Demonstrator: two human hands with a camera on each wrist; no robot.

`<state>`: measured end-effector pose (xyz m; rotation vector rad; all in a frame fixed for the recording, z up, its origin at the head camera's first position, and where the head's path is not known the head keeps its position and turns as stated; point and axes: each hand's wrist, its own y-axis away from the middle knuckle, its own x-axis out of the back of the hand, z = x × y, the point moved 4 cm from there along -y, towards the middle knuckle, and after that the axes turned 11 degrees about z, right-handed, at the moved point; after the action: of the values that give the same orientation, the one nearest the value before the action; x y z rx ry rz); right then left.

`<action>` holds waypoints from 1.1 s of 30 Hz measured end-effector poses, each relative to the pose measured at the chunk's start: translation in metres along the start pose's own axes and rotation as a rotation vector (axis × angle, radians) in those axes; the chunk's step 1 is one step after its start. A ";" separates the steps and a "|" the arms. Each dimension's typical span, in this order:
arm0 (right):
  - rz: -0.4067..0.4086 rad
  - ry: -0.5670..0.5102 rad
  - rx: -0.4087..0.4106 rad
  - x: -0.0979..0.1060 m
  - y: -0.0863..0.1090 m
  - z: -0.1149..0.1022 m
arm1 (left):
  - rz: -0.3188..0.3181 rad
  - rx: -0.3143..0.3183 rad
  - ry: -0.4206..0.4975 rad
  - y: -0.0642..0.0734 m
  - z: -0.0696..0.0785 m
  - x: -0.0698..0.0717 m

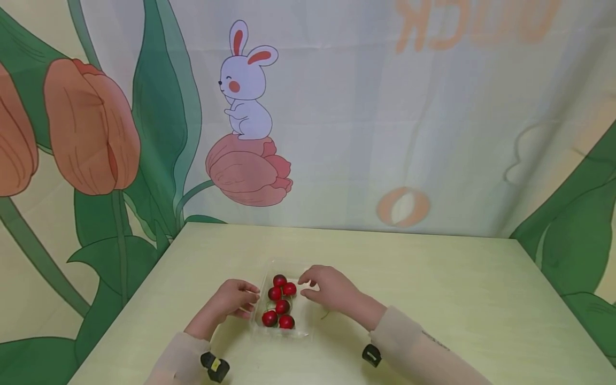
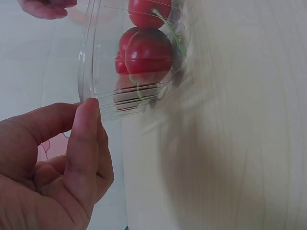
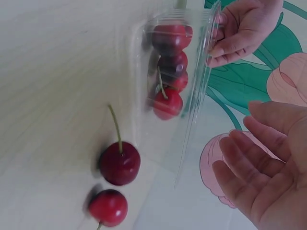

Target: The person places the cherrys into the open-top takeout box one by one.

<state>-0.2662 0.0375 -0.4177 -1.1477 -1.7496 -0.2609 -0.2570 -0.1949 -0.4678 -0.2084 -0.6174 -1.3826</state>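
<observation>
A clear plastic box [image 1: 304, 333] stands on the table with several red cherries [image 1: 282, 306] inside, some with green stems. My left hand [image 1: 234, 299] pinches the box's left rim between thumb and fingertips, as the left wrist view shows up close. Over the box's right side, my right hand [image 1: 334, 291] hovers with relaxed, parted fingers and nothing in them. Below it, outside the box, a dark red cherry [image 3: 120, 163] with a long stem and a brighter cherry [image 3: 109, 207] lie on the table. In the head view the right hand hides these two.
The pale wooden table [image 1: 433, 299] reaches back to a hanging cloth [image 1: 337, 133] printed with tulips and a rabbit. Black wrist devices sit at both cuffs, the left one [image 1: 215, 367] and the right one [image 1: 371, 355].
</observation>
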 end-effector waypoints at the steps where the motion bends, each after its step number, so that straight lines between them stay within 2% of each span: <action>1: 0.011 0.009 0.004 0.002 0.002 0.002 | 0.000 0.000 0.000 0.000 0.000 0.000; 10: 0.062 0.042 -0.041 0.010 0.021 0.027 | -0.009 0.001 -0.005 -0.003 -0.001 -0.001; 16: 0.075 0.076 -0.093 0.007 0.031 0.048 | -0.011 0.006 -0.005 -0.003 -0.002 -0.001; 22: 0.107 0.125 -0.101 0.003 0.041 0.067 | -0.009 0.007 -0.001 -0.001 -0.001 0.000; 28: 0.139 0.116 -0.162 0.000 0.045 0.078 | -0.014 0.000 0.011 -0.001 -0.001 0.000; 33: 0.128 0.098 -0.211 -0.003 0.044 0.085 | -0.011 0.002 0.007 -0.001 -0.002 0.000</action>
<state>-0.2832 0.1123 -0.4752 -1.3703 -1.5834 -0.4242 -0.2574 -0.1962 -0.4693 -0.1988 -0.6148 -1.3932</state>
